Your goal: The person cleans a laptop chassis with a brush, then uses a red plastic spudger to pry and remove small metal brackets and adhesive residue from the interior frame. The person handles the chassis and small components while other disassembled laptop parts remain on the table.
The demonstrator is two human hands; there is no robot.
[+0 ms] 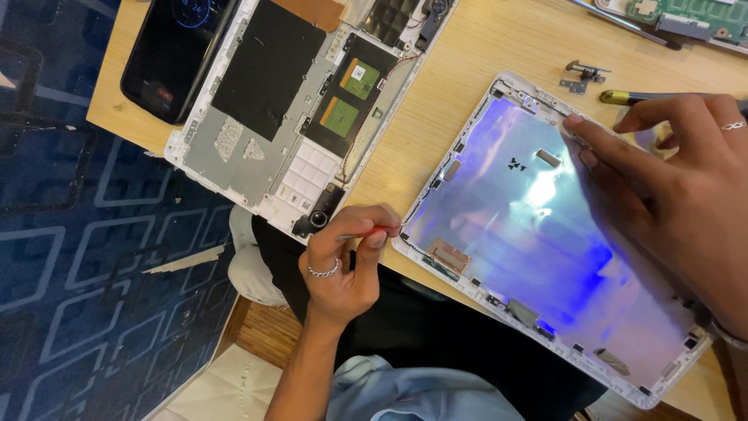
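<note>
Left hand [343,261] pinches a thin screwdriver [366,232] at the laptop back cover's [514,234] corner. Right hand [678,187] lies open, fingers spread flat on the cover.

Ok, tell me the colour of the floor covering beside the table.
Dark navy carpet with a pattern of lighter blue square outlines, seen best at the left of the head view.

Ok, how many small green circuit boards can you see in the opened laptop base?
2. The upper green board and the lower green board sit side by side on the black area of the laptop base. More may lie hidden beyond the frame's top edge.
</note>
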